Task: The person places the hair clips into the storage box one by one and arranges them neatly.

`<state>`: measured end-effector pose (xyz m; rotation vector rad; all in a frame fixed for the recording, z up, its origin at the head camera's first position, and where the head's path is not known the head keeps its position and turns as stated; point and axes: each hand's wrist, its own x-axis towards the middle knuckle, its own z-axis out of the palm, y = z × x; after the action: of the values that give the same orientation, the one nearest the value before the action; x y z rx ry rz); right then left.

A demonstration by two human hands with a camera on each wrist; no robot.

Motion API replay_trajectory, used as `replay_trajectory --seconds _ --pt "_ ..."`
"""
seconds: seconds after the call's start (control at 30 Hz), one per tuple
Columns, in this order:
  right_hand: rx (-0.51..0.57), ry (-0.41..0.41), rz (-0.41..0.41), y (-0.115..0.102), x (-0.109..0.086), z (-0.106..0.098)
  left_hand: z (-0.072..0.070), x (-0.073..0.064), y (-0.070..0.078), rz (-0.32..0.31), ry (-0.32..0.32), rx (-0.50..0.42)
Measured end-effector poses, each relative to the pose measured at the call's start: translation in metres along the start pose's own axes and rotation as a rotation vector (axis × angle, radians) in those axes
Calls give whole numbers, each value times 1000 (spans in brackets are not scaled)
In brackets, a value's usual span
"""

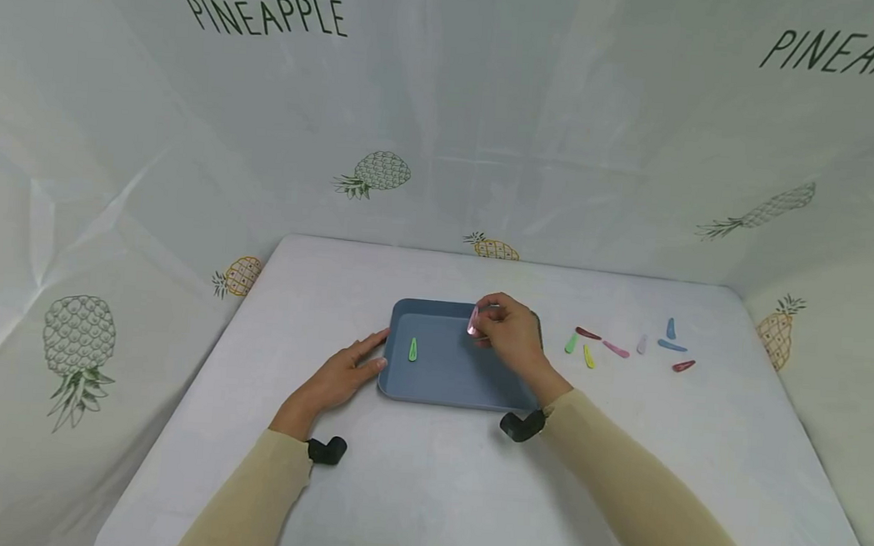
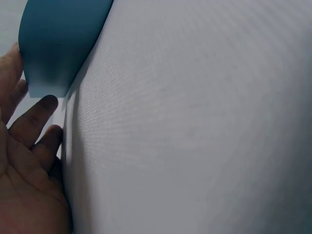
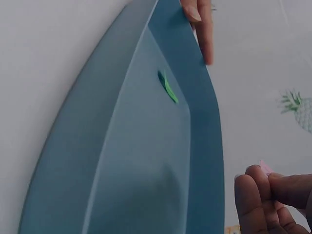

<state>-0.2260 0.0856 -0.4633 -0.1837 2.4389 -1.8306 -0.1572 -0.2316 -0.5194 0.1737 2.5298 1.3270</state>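
Observation:
My right hand [image 1: 507, 332] pinches a pink snap hair clip [image 1: 473, 320] between thumb and fingers, above the right half of a blue-grey tray [image 1: 437, 392]. In the right wrist view only a pink tip of that hair clip [image 3: 265, 168] shows past the fingertips. A green hair clip [image 1: 413, 349] lies in the left part of the tray. At the tray's left edge, my left hand [image 1: 339, 377] rests with fingers extended and the fingertips at the rim. The left wrist view has that hand [image 2: 29, 161] beside the tray's outer wall [image 2: 63, 48].
Right of the tray several hair clips lie spread on the white table [image 1: 409, 488]: a green one [image 1: 571, 343], a yellow one [image 1: 589, 356], a pink one [image 1: 616, 349], a pale one [image 1: 642, 344], dark red ones and blue ones. A pineapple-print sheet [image 1: 448, 98] hangs behind.

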Motion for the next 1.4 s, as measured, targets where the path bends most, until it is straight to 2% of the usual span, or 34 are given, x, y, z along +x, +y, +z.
replay_trajectory --seconds 0.13,0.3,0.63,0.9,1.03,1.23,1.4 --pt "14 -25 31 0 2 13 0 -1 1 -1 0 -5" --pt "-29 -59 54 1 5 29 0 0 0 -3 2 -3" --pt "-62 -91 23 8 5 56 -2 0 1 -4 -6 12" --pt "-81 -102 39 13 6 65 -2 1 0 4 -11 -7" --pt "-143 -94 34 14 6 67 -3 1 2 -4 -19 -4" --pt "-284 -69 -20 15 7 68 -4 -1 4 -12 -38 -26" --pt "-311 -78 -32 18 8 70 -5 0 2 -6 -50 -56"
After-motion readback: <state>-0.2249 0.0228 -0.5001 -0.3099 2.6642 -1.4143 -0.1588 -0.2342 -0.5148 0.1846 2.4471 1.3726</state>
